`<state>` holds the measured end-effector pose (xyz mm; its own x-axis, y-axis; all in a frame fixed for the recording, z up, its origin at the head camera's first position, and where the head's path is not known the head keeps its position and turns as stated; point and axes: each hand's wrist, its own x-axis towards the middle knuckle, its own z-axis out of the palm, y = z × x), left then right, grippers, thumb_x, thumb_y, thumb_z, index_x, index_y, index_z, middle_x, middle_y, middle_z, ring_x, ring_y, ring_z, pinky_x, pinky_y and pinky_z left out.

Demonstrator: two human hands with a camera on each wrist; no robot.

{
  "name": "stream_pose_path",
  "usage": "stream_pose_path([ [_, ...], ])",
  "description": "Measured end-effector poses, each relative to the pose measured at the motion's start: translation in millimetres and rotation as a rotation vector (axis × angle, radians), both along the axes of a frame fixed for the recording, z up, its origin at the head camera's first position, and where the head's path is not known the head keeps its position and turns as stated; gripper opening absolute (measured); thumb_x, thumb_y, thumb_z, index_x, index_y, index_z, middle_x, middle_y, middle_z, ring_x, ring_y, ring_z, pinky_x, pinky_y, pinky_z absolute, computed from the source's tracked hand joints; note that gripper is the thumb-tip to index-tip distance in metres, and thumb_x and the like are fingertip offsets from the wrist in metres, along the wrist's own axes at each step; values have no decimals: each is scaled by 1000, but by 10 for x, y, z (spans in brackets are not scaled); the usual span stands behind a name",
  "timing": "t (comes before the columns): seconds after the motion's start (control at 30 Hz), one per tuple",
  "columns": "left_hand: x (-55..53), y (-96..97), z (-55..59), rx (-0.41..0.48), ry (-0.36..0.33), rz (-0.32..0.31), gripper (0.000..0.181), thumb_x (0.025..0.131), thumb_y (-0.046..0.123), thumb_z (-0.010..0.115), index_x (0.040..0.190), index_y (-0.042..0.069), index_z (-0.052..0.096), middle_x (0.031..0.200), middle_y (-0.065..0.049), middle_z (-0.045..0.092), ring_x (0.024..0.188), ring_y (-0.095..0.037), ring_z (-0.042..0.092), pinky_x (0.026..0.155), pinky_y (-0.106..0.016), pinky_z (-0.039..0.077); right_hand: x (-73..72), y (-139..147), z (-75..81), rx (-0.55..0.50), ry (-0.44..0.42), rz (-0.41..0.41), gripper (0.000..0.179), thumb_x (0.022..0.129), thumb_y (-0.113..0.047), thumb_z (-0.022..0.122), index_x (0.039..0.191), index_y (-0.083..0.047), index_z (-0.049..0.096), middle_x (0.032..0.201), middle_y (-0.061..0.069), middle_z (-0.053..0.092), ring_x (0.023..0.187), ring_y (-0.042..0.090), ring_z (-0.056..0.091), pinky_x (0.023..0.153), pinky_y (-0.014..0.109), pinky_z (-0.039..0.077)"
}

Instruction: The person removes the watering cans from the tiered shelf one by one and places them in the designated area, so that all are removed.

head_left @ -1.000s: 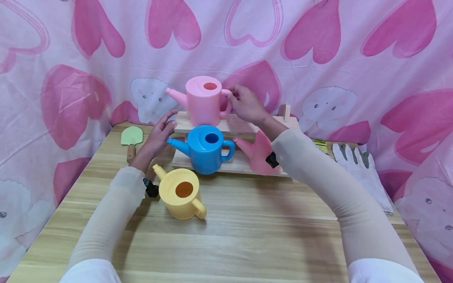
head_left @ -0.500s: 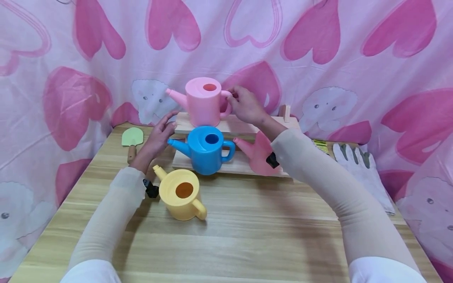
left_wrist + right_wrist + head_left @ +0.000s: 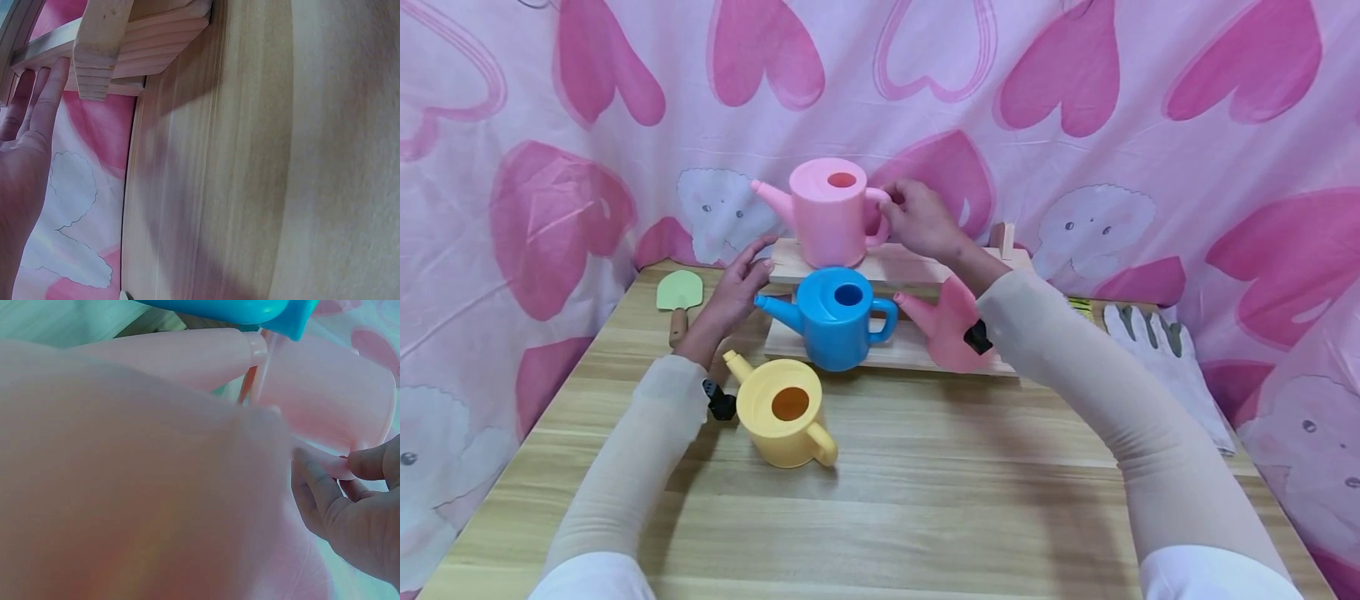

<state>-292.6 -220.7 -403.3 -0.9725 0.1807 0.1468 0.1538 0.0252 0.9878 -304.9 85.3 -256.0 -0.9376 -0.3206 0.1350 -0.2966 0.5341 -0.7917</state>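
Observation:
A light pink watering can (image 3: 829, 218) stands on the upper tier of a wooden two-tier rack (image 3: 910, 263), its spout to the left. My right hand (image 3: 923, 223) pinches its handle between thumb and fingers; the right wrist view shows this grip on the handle (image 3: 328, 464). At the rack's left end is my left hand (image 3: 735, 287), and in the left wrist view its straight fingers (image 3: 49, 103) reach the wooden edge. Below, a blue watering can (image 3: 837, 329) sits on the lower tier. Beside it, a darker pink watering can (image 3: 951, 337) is partly hidden by my right forearm.
A yellow watering can (image 3: 782, 417) stands on the table (image 3: 910, 517) in front of the rack, close to my left wrist. To the left lies a green hand trowel (image 3: 680, 290). White work gloves (image 3: 1165, 367) lie at the right, and a pink heart-patterned curtain (image 3: 850, 125) hangs behind.
The light pink can has tipped slightly, its spout tip rising a little and its top shifting left, with my right hand still on the handle. My left hand stays put.

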Motion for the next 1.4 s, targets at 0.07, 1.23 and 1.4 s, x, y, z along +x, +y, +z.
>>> stream_pose_path([
  [0.07, -8, 1, -5, 19, 3, -4, 55, 111, 28, 49, 162, 17, 32, 137, -9, 49, 124, -20, 51, 119, -47, 31, 2, 11, 36, 0, 12, -3, 28, 107, -18, 58, 132, -5, 60, 119, 14, 64, 99, 28, 62, 86, 35, 59],
  [1.23, -19, 48, -26, 104, -20, -36, 55, 111, 25, 50, 162, 16, 33, 150, -20, 43, 127, -23, 53, 116, -55, 32, 754, 743, 487, -94, -103, 46, 35, 105, -21, 63, 136, -5, 62, 122, 13, 66, 108, 25, 69, 90, 36, 58],
  [1.4, -17, 65, -26, 95, -19, -35, 55, 111, 25, 49, 162, 15, 31, 154, -21, 40, 130, -25, 51, 117, -54, 31, 949, 894, 453, -122, -105, 81, 37, 105, -22, 63, 136, -3, 60, 125, 11, 66, 112, 25, 67, 90, 38, 58],
])
